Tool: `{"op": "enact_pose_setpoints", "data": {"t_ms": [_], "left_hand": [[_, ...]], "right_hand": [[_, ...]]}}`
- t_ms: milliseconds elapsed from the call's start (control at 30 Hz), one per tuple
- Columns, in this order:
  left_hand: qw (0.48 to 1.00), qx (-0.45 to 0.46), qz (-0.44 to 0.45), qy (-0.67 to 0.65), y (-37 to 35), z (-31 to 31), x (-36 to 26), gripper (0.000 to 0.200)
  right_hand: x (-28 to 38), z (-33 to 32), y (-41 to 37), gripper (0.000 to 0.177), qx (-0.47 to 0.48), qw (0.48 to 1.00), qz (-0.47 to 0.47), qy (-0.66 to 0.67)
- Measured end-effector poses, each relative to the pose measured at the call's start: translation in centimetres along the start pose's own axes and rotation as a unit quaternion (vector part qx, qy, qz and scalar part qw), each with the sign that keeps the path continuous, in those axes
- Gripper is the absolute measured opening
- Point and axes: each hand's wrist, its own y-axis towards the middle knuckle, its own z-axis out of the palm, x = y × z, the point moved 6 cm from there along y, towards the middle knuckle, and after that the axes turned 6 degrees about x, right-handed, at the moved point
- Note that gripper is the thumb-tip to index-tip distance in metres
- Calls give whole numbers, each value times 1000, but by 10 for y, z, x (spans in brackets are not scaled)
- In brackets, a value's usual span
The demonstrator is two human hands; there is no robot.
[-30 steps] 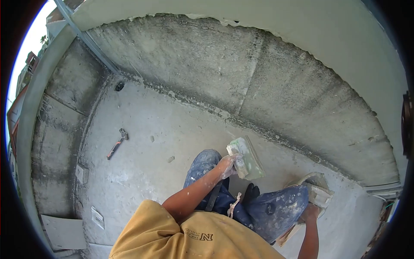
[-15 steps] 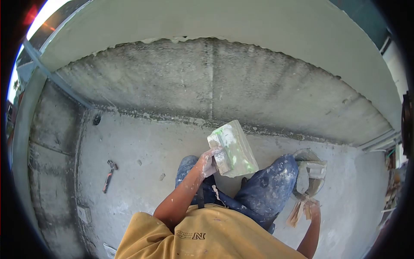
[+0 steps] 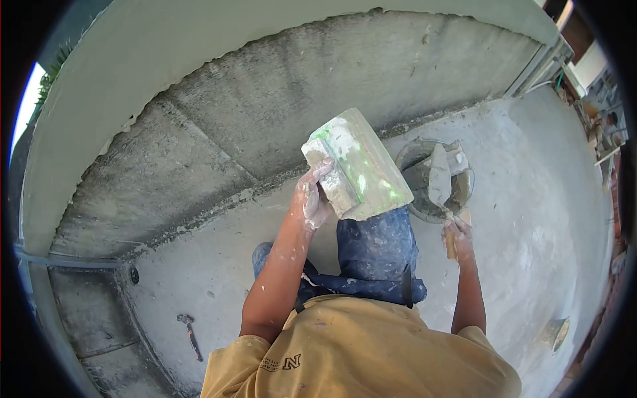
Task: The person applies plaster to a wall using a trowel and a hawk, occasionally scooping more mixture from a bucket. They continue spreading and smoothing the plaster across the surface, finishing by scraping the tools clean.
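Note:
My left hand [image 3: 314, 197] is wrapped round the grip of a plastering float [image 3: 361, 169], whose broad plate is smeared white and green and tilts up in front of my knee. To its right stands a bucket [image 3: 406, 159], its rim crusted with grey mortar. In my right hand [image 3: 459, 237], closed, is the wooden handle of a pointed trowel [image 3: 439, 179]; its blade, coated in wet mortar, lies over the bucket's mouth. Beside that blade shows a second flat, mortar-covered piece [image 3: 458, 158], partly hidden.
Ahead runs a low grey wall [image 3: 265, 86], with smooth lighter plaster [image 3: 199, 33] above its ragged edge. A hammer [image 3: 190, 335] lies on the concrete floor [image 3: 531, 199] at lower left. At right a small container [image 3: 556, 333] sits on its side; farther off, clutter lines the edge.
My view has turned to the right. The float is raised higher, and my right hand with the trowel has come forward, up against the bucket's near side.

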Motion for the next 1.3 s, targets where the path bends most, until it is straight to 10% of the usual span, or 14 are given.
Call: {"op": "enact_pose_setpoints", "data": {"t_ms": [300, 567, 833, 1100, 1200, 1300], "left_hand": [[986, 52, -159, 5, 68, 75, 81, 52], [990, 56, -130, 13, 76, 74, 84, 44], [991, 87, -34, -91, 60, 38, 38, 49], [979, 49, 150, -132, -26, -18, -28, 53], [961, 16, 230, -155, -65, -31, -44, 54], [931, -37, 330, -153, -100, -29, -62, 51]], "right_hand": [[88, 26, -35, 43, -169, 897, -334, -235], [69, 42, -32, 36, -218, 809, -419, -349], [32, 4, -22, 53, -216, 835, -323, -389], [25, -21, 65, 49, -31, 778, 30, -627], [67, 27, 83, 49, -25, 742, -30, -669], [163, 118, 53, 49, -58, 811, -394, -428]]}}
